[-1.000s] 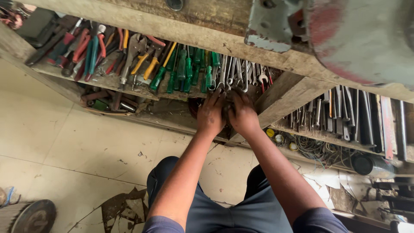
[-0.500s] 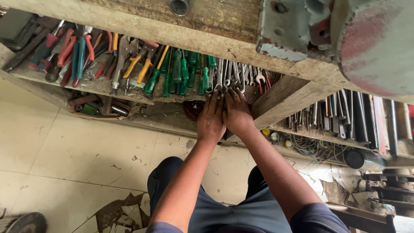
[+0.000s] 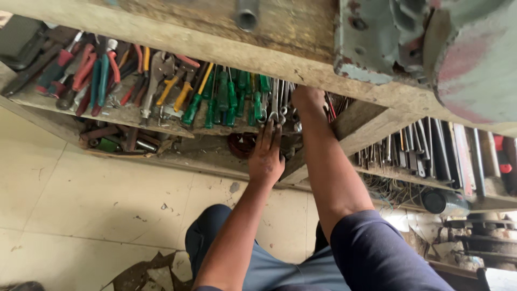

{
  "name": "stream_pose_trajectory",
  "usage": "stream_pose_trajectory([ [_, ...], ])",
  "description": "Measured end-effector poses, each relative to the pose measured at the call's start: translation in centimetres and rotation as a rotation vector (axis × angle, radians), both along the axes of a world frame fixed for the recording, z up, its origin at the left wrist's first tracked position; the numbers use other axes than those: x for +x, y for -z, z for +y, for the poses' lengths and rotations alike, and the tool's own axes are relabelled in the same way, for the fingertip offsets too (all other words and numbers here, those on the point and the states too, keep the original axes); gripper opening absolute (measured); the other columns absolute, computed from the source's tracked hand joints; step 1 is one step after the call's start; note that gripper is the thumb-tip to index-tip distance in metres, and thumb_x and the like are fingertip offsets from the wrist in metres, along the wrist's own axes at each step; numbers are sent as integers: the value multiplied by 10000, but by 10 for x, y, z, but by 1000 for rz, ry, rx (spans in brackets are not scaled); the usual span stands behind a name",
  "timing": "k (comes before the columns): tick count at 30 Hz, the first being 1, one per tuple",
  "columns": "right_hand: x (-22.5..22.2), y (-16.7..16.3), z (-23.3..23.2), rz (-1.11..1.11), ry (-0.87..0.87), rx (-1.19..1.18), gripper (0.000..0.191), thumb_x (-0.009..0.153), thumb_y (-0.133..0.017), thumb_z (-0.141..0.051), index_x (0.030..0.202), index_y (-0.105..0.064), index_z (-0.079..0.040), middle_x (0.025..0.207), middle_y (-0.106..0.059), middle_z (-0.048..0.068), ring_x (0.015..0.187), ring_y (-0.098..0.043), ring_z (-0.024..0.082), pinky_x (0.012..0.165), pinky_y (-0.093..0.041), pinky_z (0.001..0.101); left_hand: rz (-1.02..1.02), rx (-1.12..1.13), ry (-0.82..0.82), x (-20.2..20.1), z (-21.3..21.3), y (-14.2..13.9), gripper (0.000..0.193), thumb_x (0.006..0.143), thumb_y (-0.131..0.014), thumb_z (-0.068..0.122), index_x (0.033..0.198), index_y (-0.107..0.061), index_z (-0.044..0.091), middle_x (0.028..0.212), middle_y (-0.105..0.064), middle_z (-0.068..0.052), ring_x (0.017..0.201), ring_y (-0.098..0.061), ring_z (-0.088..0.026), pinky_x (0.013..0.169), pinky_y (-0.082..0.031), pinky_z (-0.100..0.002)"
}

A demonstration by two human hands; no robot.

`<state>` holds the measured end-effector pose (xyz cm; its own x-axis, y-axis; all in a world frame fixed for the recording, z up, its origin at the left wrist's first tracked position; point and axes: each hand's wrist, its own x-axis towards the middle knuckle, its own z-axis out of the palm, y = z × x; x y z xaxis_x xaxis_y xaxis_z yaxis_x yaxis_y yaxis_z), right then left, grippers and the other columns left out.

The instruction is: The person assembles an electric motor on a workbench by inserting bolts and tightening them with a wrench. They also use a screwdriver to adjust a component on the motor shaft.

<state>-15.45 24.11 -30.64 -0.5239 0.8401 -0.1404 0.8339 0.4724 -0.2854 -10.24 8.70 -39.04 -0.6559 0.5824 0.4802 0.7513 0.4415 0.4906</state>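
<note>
- The person sits low in front of a wooden bench, both arms stretched forward to the tool shelf (image 3: 134,116) under its top.
- The left hand (image 3: 266,156) lies flat, fingers straight and spread a little, tips touching the wrenches (image 3: 277,105) at the shelf's front edge. It grips nothing.
- The right hand (image 3: 307,97) reaches deeper, just beside the same bunch, right of it. Its fingers are hidden behind the steel and the bench top, so I cannot tell whether it holds anything.
- The wrenches lie in a tight row near the middle of the shelf, heads toward the front edge, between the green screwdrivers (image 3: 226,102) on the left and a slanting wooden brace (image 3: 361,134) on the right.
- To my eye these are bare steel: stiff, fairly heavy for their slimness, likely greasy and slick. Packed so close, one pulled out will probably drag or rattle its neighbours.
- The best hold looks to be the ring or jaw end poking over the edge, pinched, then slid straight out along the shank.
- Further left lie pliers (image 3: 99,81) with red, blue and yellow grips.
- Beyond the brace, long files and rods (image 3: 431,156) rest on another shelf, well apart from both hands.
- A worn green vise (image 3: 458,48) sits on the bench top above.
</note>
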Motion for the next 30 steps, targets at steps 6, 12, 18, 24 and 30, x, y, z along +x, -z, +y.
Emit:
stream_pose_trajectory([
  [6, -1, -8, -12, -117, -61, 162, 549, 952, -586, -264, 1467, -523, -85, 1552, -436, 201, 1390, -458, 412, 1094, -434, 494, -20, 19, 39, -6, -11, -7, 872, 733, -769, 138, 1534, -426, 102, 1630, -326, -133, 1459, -415, -344, 1063, -522, -398],
  [12, -6, -2, -16, -223, 14, 175, 535, 896, -663, -334, 1371, -578, -104, 1502, -478, 134, 1363, -496, 308, 1036, -482, 495, -6, 134, 23, -10, -19, -3, 809, 821, -772, 200, 1542, -419, 99, 1622, -369, -130, 1450, -439, -347, 1055, -526, -399],
  [18, -12, 1, -26, -247, 103, 197, 443, 948, -656, -257, 1370, -631, -124, 1439, -602, 95, 1310, -587, 293, 1040, -477, 510, -64, 15, 45, -17, -31, -2, 903, 793, -760, 205, 1586, -337, 120, 1658, -293, -107, 1487, -387, -311, 1068, -527, -355],
  [24, -14, -3, -37, -197, 174, 150, 427, 927, -667, -237, 1333, -648, -106, 1419, -605, 120, 1288, -597, 305, 1017, -506, 456, -139, -86, 68, -19, -40, -7, 920, 826, -768, 228, 1605, -284, 154, 1685, -215, -107, 1525, -318, -300, 1002, -539, -333],
  [30, -9, -13, -44, -216, 156, 160, 405, 941, -619, -240, 1324, -667, -119, 1409, -630, 106, 1281, -617, 300, 977, -548, 472, -14, 44, 1, -14, -46, -19, 897, 773, -779, 196, 1575, -379, 156, 1664, -310, -87, 1501, -389, -284, 1068, -529, -350],
])
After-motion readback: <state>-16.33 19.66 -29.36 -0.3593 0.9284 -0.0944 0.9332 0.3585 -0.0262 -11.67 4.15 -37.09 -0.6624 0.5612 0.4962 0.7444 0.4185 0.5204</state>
